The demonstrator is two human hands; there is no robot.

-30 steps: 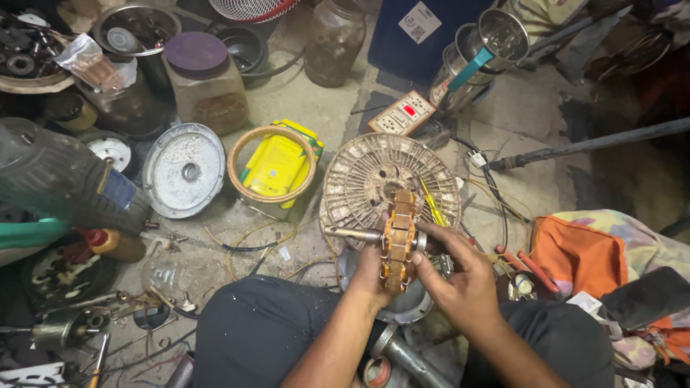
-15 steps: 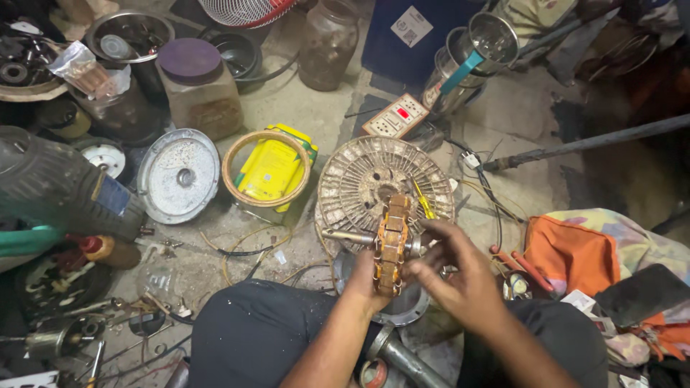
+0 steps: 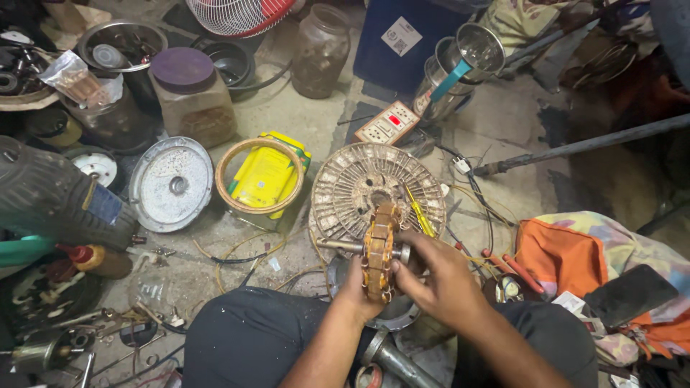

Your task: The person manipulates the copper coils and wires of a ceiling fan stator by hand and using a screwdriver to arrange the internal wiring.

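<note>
The stator (image 3: 379, 251) is a ring of rusty-brown laminated metal wound with dull copper coils, standing on edge so its rim faces the camera, with a steel shaft (image 3: 343, 246) poking out of its left side. It sits low in the middle of the view, above the person's dark-trousered lap and just in front of a round, ribbed motor cover (image 3: 359, 187) that lies flat on the concrete floor. The left hand (image 3: 357, 287) is closed around the lower part of the stator from below, thumb and fingers gripping its near edge. The right hand (image 3: 440, 276) is curled against the stator's right face, fingertips pressed to the windings and the hub, holding it from that side. A yellow-handled screwdriver (image 3: 418, 210) rests on the motor cover just beside the right hand. To the left lie a yellow tin (image 3: 267, 176) with a ring of cord round it and a grey round plate (image 3: 171, 184). Compared with half a second before, the stator sits at much the same tilt and both hands keep the same hold; the view has shifted only slightly, with the surrounding clutter unmoved.
</note>
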